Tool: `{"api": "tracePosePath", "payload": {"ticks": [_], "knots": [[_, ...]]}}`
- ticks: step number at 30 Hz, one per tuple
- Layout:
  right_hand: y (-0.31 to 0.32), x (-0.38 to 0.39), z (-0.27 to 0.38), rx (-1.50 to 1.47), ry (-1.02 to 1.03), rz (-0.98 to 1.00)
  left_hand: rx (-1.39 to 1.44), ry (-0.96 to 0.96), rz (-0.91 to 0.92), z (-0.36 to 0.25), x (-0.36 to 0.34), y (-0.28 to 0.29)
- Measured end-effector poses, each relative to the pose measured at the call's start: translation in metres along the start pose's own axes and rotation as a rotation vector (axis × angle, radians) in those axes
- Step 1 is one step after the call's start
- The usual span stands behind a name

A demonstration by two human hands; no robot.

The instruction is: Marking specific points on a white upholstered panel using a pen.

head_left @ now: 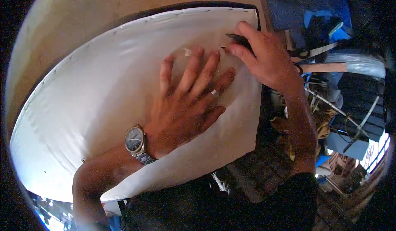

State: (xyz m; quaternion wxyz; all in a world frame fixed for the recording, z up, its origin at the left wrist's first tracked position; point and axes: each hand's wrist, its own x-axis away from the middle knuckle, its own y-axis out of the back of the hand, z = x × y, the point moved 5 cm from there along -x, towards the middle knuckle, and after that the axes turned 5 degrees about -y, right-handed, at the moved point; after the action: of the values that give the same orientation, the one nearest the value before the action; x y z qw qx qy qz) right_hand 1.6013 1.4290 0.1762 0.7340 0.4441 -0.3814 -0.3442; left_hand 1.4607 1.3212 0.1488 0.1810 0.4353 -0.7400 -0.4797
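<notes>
A white, smooth sheet (111,78) covers a large panel with a curved far edge, where small dark marks run along the rim. My left hand (181,94) lies palm down on the sheet with its fingers spread, wearing a ring and a metal wristwatch (135,139). My right hand (264,55) is closed around a small dark tool (240,40) near the panel's far right corner. Two pointed dark tips show at its fingers; most of the tool is hidden in the grip. A small pale scrap (187,52) sits beside the left fingertips.
A brown surface (144,0) lies beyond the panel's dark edge. To the right are a light strip (324,67), a roll of clear plastic (365,66), a metal blade (324,49) with a dark handle, and clutter lower down. Blue material (309,0) fills the far right.
</notes>
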Motion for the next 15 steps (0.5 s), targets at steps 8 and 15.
{"api": "tracePosePath", "payload": {"ticks": [8,15], "knots": [[0.013,-0.002,0.042,0.445,0.060,-0.011,0.045,-0.035,-0.066,0.002,0.006,0.003],[0.016,-0.016,0.059,0.599,0.265,0.029,0.064,-0.072,-0.146,0.001,0.010,0.004]]}}
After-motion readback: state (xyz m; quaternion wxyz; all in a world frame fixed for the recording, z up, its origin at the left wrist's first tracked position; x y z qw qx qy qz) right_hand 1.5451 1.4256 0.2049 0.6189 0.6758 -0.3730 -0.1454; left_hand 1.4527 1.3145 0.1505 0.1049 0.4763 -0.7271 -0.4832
